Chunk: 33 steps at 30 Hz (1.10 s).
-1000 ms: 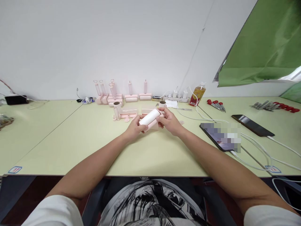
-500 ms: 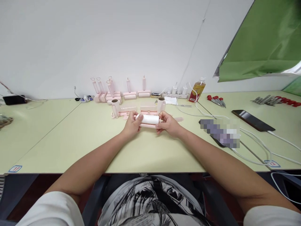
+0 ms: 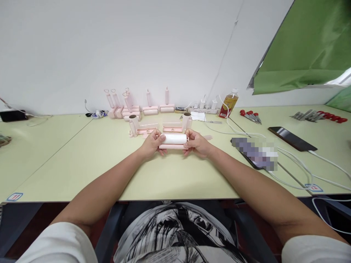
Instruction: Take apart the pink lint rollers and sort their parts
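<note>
A white paper roll (image 3: 174,139) lies level in a pink lint-roller frame (image 3: 172,147), held just above the pale green table (image 3: 82,157). My left hand (image 3: 151,143) grips its left end with curled fingers. My right hand (image 3: 197,143) pinches the right end. Behind the hands lie loose pink roller parts (image 3: 172,128), a clear cover (image 3: 147,127) and two upright cardboard-cored rolls (image 3: 133,125).
Assembled pink lint rollers (image 3: 149,106) stand in a row at the wall. A power strip (image 3: 204,109), a juice bottle (image 3: 229,103) and red-handled screwdrivers (image 3: 249,116) lie at the back right. Two phones (image 3: 292,138) on white cables (image 3: 296,171) lie to the right.
The roll has swung from tilted to level in both hands. The hands have shifted slightly, and the view has tipped a little.
</note>
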Tool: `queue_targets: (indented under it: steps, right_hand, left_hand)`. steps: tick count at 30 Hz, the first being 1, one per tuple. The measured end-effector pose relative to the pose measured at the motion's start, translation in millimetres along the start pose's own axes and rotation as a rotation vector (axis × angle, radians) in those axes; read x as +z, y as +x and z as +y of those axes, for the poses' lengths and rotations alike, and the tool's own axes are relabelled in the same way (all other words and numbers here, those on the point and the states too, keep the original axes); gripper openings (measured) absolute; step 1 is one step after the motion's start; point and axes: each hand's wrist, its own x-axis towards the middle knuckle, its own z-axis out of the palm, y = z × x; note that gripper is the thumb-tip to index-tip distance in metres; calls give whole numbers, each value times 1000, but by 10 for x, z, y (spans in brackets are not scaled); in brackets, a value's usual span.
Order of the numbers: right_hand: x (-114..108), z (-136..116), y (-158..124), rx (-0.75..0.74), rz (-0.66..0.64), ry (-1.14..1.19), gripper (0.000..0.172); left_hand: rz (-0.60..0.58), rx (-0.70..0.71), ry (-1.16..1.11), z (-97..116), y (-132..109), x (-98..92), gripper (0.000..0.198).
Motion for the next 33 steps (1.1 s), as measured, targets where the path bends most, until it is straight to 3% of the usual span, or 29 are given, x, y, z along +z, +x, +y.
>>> queue_targets:
  steps: [5, 12, 20, 33]
  right_hand:
    - [2, 31, 1, -11, -44, 22, 55]
    - [26, 11, 16, -32, -17, 30, 50]
    - [77, 1, 32, -41, 42, 28, 44]
    - [200, 61, 35, -116, 190, 76, 38]
  left_hand:
    - [55, 12, -29, -34, 16, 57, 56]
    - [237, 136, -6, -70, -15, 224, 45]
    - [259, 182, 105, -50, -67, 252, 27]
    - [296, 253, 110, -114, -92, 275, 29]
